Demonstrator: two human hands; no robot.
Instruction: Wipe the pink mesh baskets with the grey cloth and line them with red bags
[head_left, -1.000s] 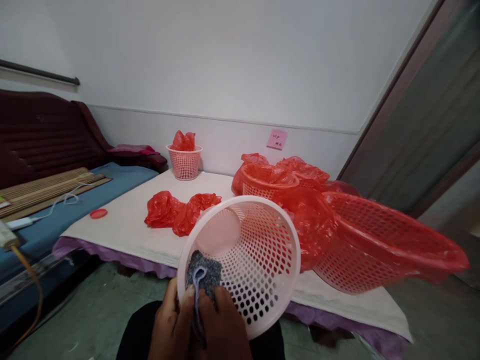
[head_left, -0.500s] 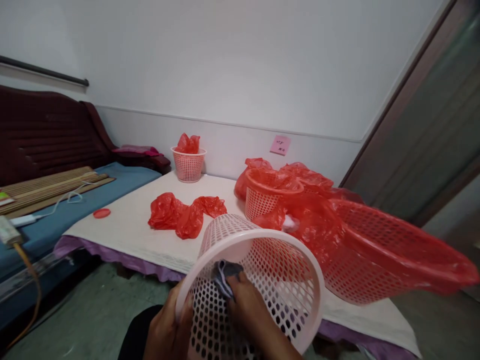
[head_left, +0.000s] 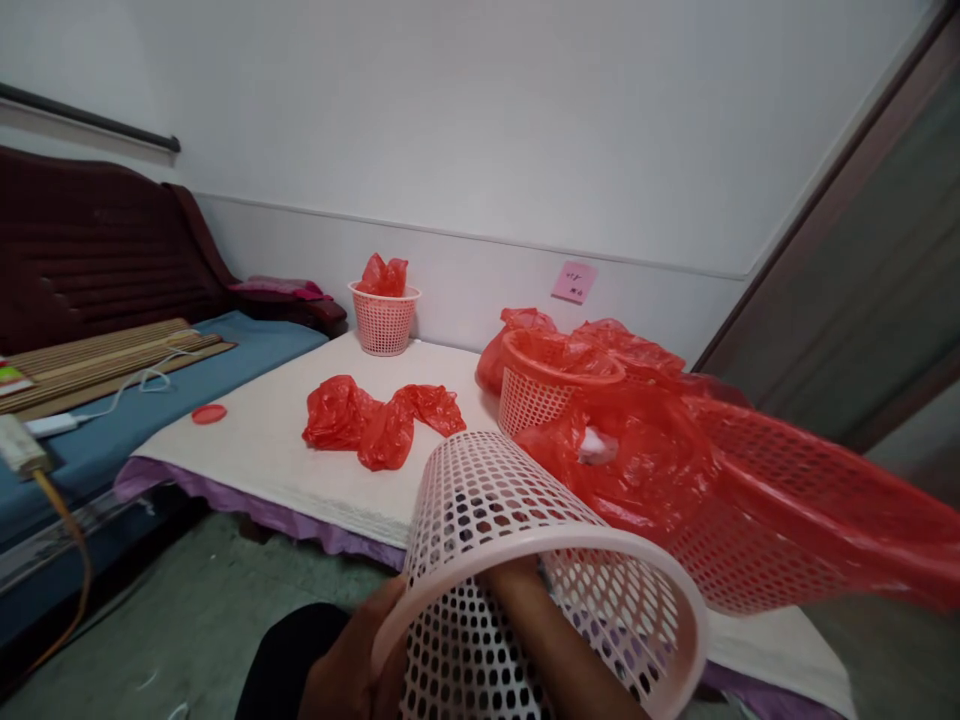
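Observation:
A pale pink perforated basket (head_left: pixel 502 490) lies tilted at the bottom centre, its mouth facing me. My left hand (head_left: pixel 360 645) grips the left side of its rim. Inside the basket reaches my right hand (head_left: pixel 517 580); its fingers are hidden behind the upper wall, and what they hold does not show. Crumpled red plastic bags (head_left: pixel 386 425) lie just beyond the basket on the white-covered table (head_left: pixel 262 440). To the right, a large basket wrapped in red plastic (head_left: pixel 780 500) stands close by.
At the back stands a pink basket (head_left: pixel 385 322) with a red bag in it. A red-lined basket (head_left: pixel 536 385) and more bags are at right. A red ring (head_left: pixel 209 413) lies at left, near a sofa (head_left: pixel 90 240) and a power strip (head_left: pixel 21 445).
The held basket has tipped, its mouth moving right and down and more of its outer side showing. My right hand has gone deeper inside, and the dark cloth it held is now out of sight.

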